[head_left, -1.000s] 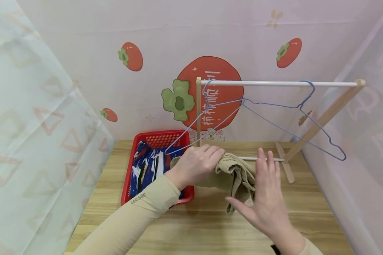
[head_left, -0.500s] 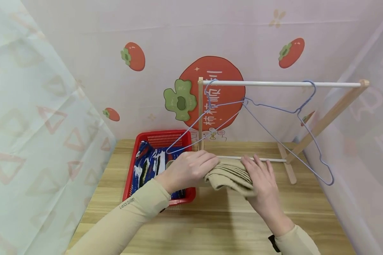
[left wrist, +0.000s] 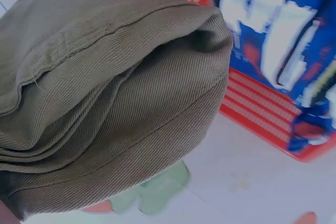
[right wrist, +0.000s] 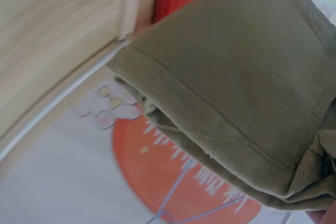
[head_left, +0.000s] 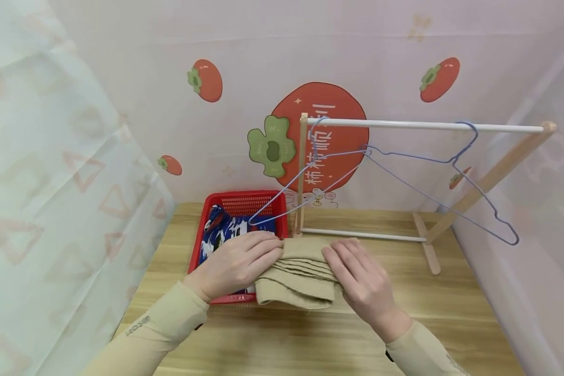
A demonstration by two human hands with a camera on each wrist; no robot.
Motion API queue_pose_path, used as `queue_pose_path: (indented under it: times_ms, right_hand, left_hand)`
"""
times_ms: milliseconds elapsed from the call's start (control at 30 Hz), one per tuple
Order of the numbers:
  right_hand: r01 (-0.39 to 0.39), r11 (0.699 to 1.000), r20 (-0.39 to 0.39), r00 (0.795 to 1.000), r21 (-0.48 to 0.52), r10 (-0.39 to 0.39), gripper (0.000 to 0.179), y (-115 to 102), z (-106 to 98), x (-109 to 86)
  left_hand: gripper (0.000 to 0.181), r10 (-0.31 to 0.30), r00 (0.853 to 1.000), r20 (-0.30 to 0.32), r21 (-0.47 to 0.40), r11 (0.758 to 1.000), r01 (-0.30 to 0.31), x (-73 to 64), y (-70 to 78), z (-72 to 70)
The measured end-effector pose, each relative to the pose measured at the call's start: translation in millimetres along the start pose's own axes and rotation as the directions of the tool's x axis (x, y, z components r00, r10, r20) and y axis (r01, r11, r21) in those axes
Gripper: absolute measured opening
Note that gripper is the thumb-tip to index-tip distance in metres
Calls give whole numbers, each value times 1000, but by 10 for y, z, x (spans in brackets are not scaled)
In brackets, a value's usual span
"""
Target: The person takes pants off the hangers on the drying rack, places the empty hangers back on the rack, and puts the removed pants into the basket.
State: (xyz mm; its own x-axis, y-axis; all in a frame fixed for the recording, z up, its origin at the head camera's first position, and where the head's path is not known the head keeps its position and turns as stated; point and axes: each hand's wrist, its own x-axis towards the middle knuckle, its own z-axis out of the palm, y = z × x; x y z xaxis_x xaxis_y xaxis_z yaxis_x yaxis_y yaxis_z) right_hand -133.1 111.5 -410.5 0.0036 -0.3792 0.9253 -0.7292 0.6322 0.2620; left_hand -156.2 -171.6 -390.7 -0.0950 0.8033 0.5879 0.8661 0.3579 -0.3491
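A khaki garment (head_left: pixel 301 277) of twill cloth, folded into a layered bundle, is held up in front of me above the table. My left hand (head_left: pixel 239 263) grips its left end, and my right hand (head_left: pixel 364 282) grips its right end. Stitched hems and stacked folds of the garment (left wrist: pixel 131 87) fill much of the left wrist view. A flatter panel with a seam shows on the garment (right wrist: pixel 226 87) in the right wrist view. Thumbs are hidden beneath the cloth in the head view.
Behind my left hand stands a red basket (head_left: pixel 237 194) holding a blue, white and black patterned cloth (head_left: pixel 237 225). A wooden rack with a white bar (head_left: pixel 427 125) carries two blue wire hangers, a left hanger (head_left: pixel 282 192) and a right hanger (head_left: pixel 484 198). Printed fabric walls surround the wooden table (head_left: pixel 442 313).
My right hand has come from open beside the garment to gripping its right end. The bundle has moved left and towards me and is more neatly stacked. The right hanger has swung.
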Motion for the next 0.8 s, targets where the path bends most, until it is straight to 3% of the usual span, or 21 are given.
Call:
queue_pose_path:
  times_ms: [200,400,633,800]
  right_hand:
    - [54,997,65,996,58,-58,25,-165,160,166]
    - [38,990,153,987,136,-58,26,-357,337,279]
    - [-62,979,341,940,196,-9,28,-442,618,497]
    - [-35,981,380,924,190,-41,36,-469,832,673]
  left_hand:
    - [26,-57,994,-97,-25,998,55,-285,-35,-234]
    - [43,-115,985,-126,-44,993,110,-538,-65,-505]
    - [48,-179,974,-139,22,983,184,-689,-274,-789]
    - [53,-235,958,-166,13,971,240,-767,-442,-905]
